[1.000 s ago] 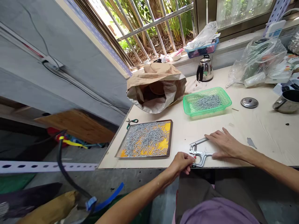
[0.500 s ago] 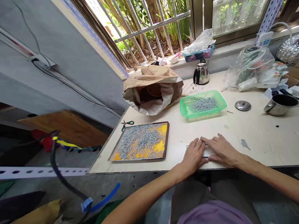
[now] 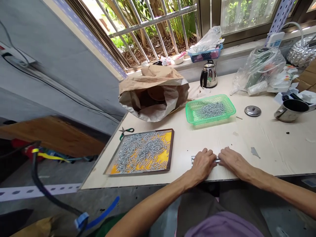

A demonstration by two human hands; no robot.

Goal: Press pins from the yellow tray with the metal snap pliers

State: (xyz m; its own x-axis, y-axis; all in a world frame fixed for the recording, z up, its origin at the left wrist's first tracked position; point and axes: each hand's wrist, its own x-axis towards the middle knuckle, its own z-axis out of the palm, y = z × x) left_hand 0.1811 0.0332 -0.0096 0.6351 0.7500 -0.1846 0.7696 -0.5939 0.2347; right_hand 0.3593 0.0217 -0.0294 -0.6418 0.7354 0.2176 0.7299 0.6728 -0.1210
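Note:
Near the table's front edge, my left hand (image 3: 203, 164) is closed over a narrow silvery metal piece (image 3: 217, 160). One end of the piece shows to the left of that hand, with small dark marks that may be holes. A short stretch shows in the gap between my hands. My right hand (image 3: 232, 162) is closed around its right part, fingers bent, hiding that end. To the left lies a shallow tray (image 3: 172, 149) with a yellow bottom, full of small metal pins or screws. Beyond my hands, a green plastic basket (image 3: 189, 121) holds more of these small metal parts.
Green-handled scissors (image 3: 127, 131) lie behind the tray. A large open paper bag (image 3: 153, 79) stands at the back left. Further right are a steel kettle (image 3: 209, 75), a round lid (image 3: 252, 111), a metal mug (image 3: 290, 111) and plastic bags (image 3: 261, 70). A grey scrap (image 3: 254, 152) lies right of my hands.
My fingers, stretched out before, have curled in around the metal piece. My hands have drawn slightly apart, so more of it shows between them. The view has shifted a little.

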